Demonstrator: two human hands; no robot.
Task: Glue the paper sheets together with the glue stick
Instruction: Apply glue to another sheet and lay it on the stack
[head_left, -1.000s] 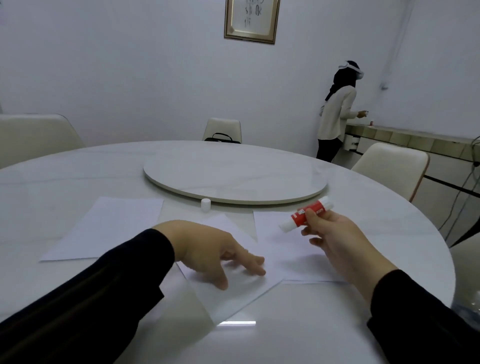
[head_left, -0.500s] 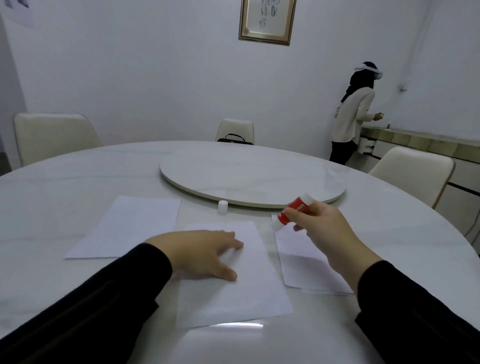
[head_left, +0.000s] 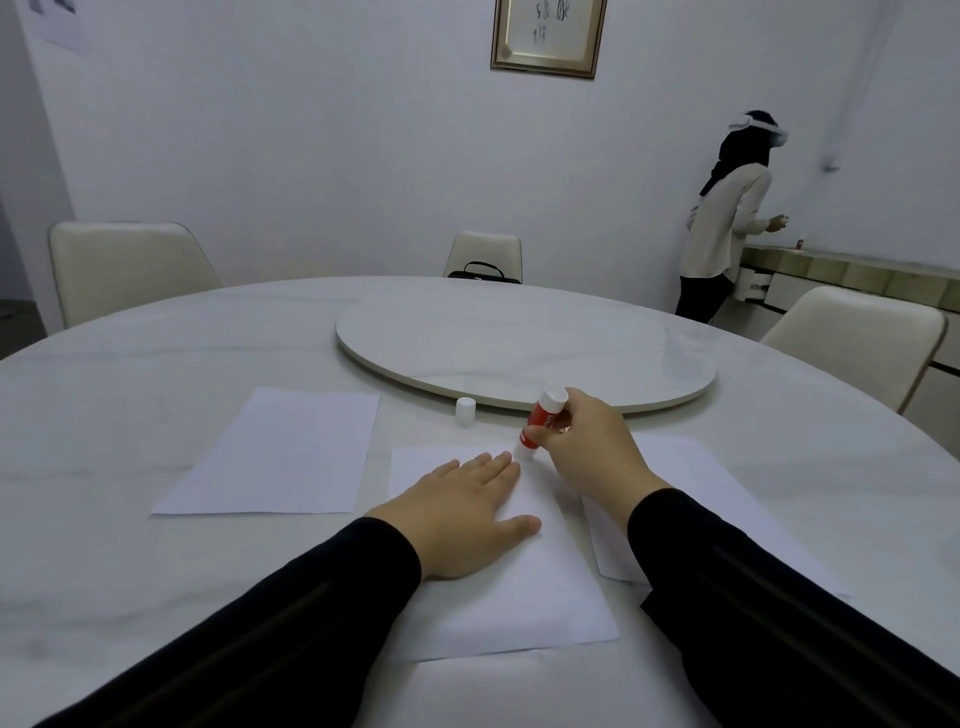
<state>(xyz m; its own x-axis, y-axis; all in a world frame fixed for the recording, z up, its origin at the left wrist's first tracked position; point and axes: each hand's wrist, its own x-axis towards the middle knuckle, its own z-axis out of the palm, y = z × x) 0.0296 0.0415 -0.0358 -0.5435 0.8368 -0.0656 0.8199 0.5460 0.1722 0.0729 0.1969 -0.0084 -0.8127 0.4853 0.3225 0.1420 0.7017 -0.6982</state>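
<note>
The glue stick (head_left: 543, 418), red-bodied with a white base, sits just right of the frame's centre, tilted so its glue end points down at the far edge of the middle paper sheet (head_left: 524, 597). It appears to touch the paper there, though the tip itself is partly hidden by the fingers. The right hand (head_left: 592, 447) pinches the tube around its lower body, fingers curled close together, a grip that seems chosen for pressing down and dragging along the edge. Starting at the far corner reads as the first stroke of spreading glue, so the task looks barely begun.

The left hand (head_left: 462, 519) lies flat on the same sheet, palm down, fingers extended and lightly together with the thumb spread out to the side. This most likely pins the paper so it does not slide or wrinkle under the stick.

Two more sheets wait nearby: one (head_left: 275, 452) to the left of centre, lying apart, and one (head_left: 691, 499) to the right, partly under the right forearm, its near edge tucked beside the middle sheet. The small white cap (head_left: 465, 410) stands upright just beyond the sheets, near the rim of the turntable (head_left: 524, 343), out of the working area but within reach for closing the stick.

All rests on the round marble table (head_left: 130, 364).
</note>
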